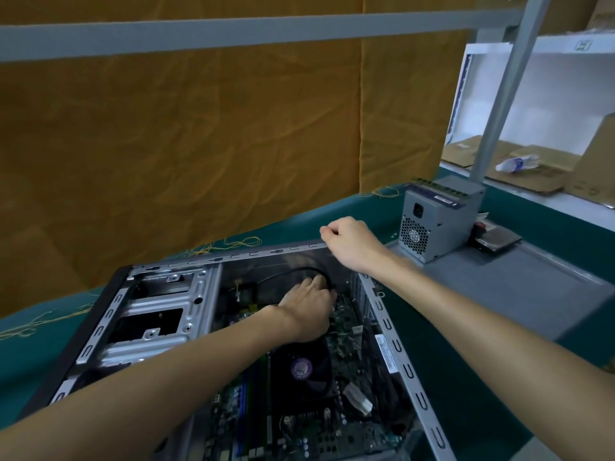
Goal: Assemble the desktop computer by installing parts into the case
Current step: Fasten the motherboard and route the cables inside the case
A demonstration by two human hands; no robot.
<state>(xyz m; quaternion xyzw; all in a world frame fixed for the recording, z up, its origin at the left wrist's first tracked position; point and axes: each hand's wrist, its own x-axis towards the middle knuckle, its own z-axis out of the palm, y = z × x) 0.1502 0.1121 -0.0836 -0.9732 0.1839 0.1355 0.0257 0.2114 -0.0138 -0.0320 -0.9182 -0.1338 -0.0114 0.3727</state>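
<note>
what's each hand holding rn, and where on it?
Right hand grips the case at its far top corner. Left hand reaches inside by the black cable; whether it holds anything cannot be told.

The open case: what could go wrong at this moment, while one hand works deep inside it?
1. The left hand reaches in by the black cable; a tug might loosen it.
2. That forearm passes over the cooler fan and motherboard and could knock parts.
3. The right hand grips the case by its far corner, where the metal edge may scrape skin.
</note>
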